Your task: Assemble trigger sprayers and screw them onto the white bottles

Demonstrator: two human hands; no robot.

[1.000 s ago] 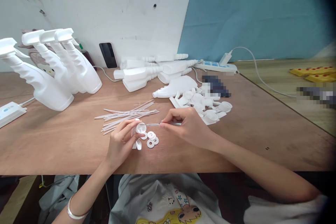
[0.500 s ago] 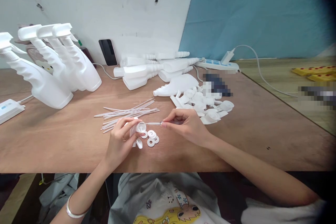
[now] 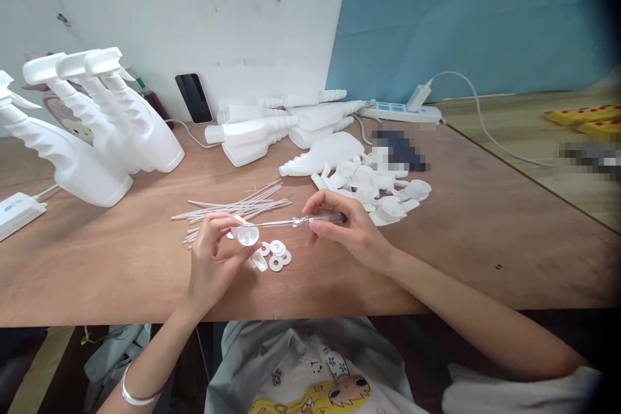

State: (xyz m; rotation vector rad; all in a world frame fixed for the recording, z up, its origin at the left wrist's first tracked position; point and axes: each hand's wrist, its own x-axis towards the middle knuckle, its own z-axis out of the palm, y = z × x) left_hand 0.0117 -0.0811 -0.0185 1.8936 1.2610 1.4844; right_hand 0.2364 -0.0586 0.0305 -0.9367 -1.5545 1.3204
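My left hand (image 3: 217, 249) is closed around a white spray trigger head (image 3: 248, 235), its round collar facing me and to the right. In my right hand (image 3: 350, 230) is a screwdriver (image 3: 330, 218) with a clear handle, gripped between thumb and fingers. Its thin metal shaft points left, and the tip reaches the rim of the collar; whether it is inside I cannot tell. Just below the two hands lie several flat white washers (image 3: 276, 263). Behind my left hand, thin white tubes (image 3: 242, 202) are spread in a loose pile.
Upright white spray bottles (image 3: 140, 126) stand at the left. Several white bottles (image 3: 250, 137) lie at the back, with a heap of trigger heads (image 3: 391, 209) in front. A phone (image 3: 194, 98) leans on the wall. A power strip (image 3: 402, 112) and its cable run along the back right.
More of the screwdriver shows now, as its handle sits lower in my right fingers. My left hand has shifted slightly left with the trigger head, whose collar now turns more toward me.
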